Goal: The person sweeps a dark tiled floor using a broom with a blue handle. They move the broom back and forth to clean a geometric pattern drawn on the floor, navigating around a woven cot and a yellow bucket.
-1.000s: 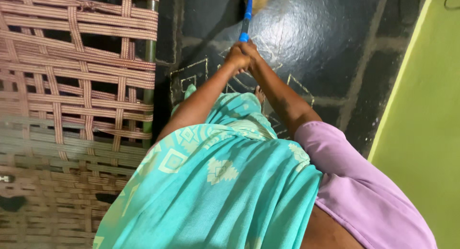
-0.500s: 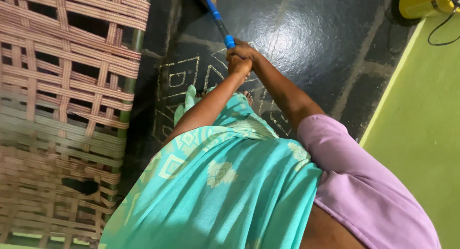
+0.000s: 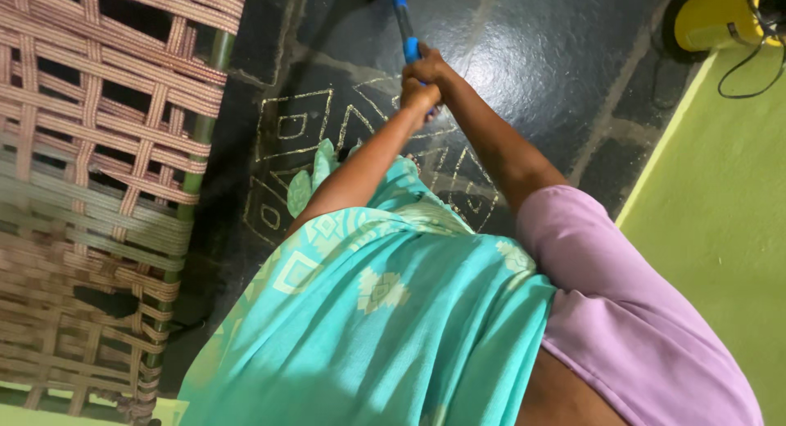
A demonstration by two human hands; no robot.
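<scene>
Honestly, both hands are stacked on the blue broom handle (image 3: pixel 402 20): the right hand (image 3: pixel 427 65) wraps it higher up, the left hand (image 3: pixel 417 97) clenches just below, both grips pressed tight around it. The handle runs out toward the dark stone floor (image 3: pixel 524 57); the bristles are out of view. I'd use short, low strokes, clear of the woven cot (image 3: pixel 98 172) and the yellow appliance (image 3: pixel 716 16).
</scene>
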